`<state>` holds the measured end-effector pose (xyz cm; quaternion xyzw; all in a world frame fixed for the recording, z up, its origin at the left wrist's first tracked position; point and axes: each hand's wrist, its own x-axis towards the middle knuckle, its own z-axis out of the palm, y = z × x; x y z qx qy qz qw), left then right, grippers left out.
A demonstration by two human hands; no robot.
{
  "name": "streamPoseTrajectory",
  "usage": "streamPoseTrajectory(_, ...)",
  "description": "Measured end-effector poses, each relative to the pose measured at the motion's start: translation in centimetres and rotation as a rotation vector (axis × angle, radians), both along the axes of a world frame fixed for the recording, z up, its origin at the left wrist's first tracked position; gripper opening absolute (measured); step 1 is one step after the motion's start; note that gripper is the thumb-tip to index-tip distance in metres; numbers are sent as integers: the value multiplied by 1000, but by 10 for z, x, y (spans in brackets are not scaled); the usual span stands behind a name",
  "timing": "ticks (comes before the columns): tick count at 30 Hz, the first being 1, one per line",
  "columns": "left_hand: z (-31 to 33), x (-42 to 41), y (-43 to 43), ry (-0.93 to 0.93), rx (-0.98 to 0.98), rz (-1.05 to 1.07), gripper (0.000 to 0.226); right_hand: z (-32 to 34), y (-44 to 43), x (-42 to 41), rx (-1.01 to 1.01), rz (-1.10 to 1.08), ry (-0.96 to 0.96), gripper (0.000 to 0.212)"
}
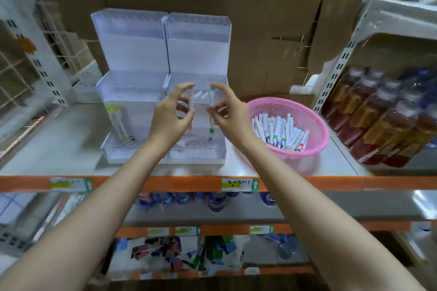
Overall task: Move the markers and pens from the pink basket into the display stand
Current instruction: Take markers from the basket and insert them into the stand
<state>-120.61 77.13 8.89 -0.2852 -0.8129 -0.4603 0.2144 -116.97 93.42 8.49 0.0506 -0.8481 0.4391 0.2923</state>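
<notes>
Two clear tiered display stands (132, 92) (197, 49) stand side by side on the shelf. The left one holds two yellow-capped pens (118, 123) in its low front row. My left hand (171, 116) pinches a white pen (191, 107) upright in front of the right stand. Beside it, my right hand (228, 111) pinches a white pen with green ends (212, 113), also upright, over the stand's lower tier. To the right sits the pink basket (314, 123), with several white markers and pens (281, 131) piled in it.
Bottled drinks (383, 116) fill the shelf at far right. The shelf's front edge is an orange rail (165, 183) with price labels. Cardboard (260, 30) backs the shelf. Cans and packaged goods lie on the lower shelves. A wire rack (21, 71) is at left.
</notes>
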Motion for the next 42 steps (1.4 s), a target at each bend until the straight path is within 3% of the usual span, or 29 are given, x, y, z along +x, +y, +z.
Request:
streamPoseTrajectory(16, 2, -34, -125, -71, 69, 49, 45, 4, -138, -40, -41, 37, -30, 45)
streamPoseTrajectory(21, 2, -52, -134, -41, 127, 33, 29, -1, -159, -49, -56, -36, 5, 43)
streamPoseTrajectory(42, -13, -90, -151, -11, 153, -42, 24, -9, -189, -83, -40, -137, 25, 25)
